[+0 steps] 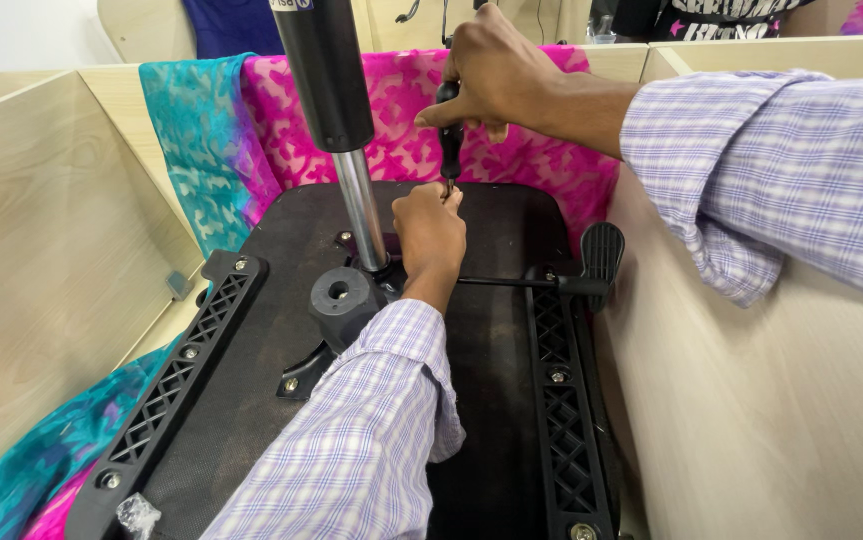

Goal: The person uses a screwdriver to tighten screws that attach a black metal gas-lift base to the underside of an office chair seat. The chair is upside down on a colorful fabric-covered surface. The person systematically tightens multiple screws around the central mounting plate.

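— Nearest the lens, what is there?
— Checked lilac sleeve, running up to the left hand, which rests on the upturned chair seat base. Its fingers are pinched shut around the lower tip of a screwdriver, just beside the gas lift cylinder.
— And the right hand?
— Higher, closed in a fist round the screwdriver's black handle, holding the tool upright.
— Where does the seat lie?
— Underside up on a pink and teal cloth, between pale wooden partition walls. Black latticed arm brackets run along both long edges, and a lever with a paddle handle sticks out to the right, near the left wrist
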